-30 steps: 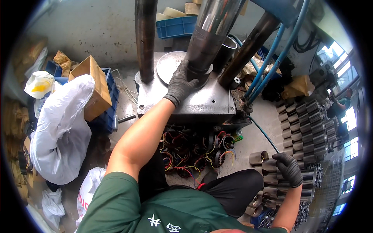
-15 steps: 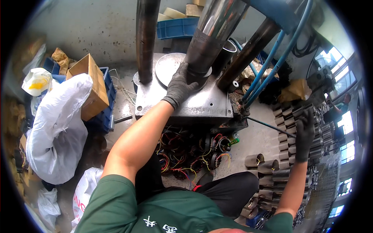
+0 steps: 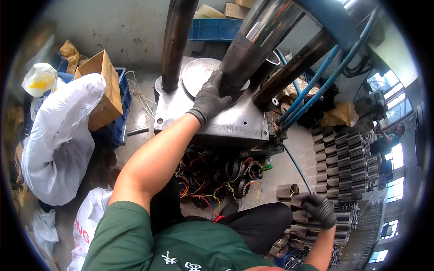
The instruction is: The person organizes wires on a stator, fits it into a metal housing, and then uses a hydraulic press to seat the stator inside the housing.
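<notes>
Left of the press base, there's the bulging white bag, well clear of it. Over the base now, and here's the gloved left hand, thumb spread, fingers laid against the side of the dark cylinder rather than wrapped round it. That cylinder rises from the base's top: metal by the look of it, so likely heavy, rigid and smooth enough to slip under a glove; low on its side is a sensible steadying place. Off the base's right front corner runs the lever, slim, probably stiff and light to swing, best held at the far end. And there's the gloved right hand, curled on that very end, well apart from the left. Farther right of the base, rows of metal sleeves!
</notes>
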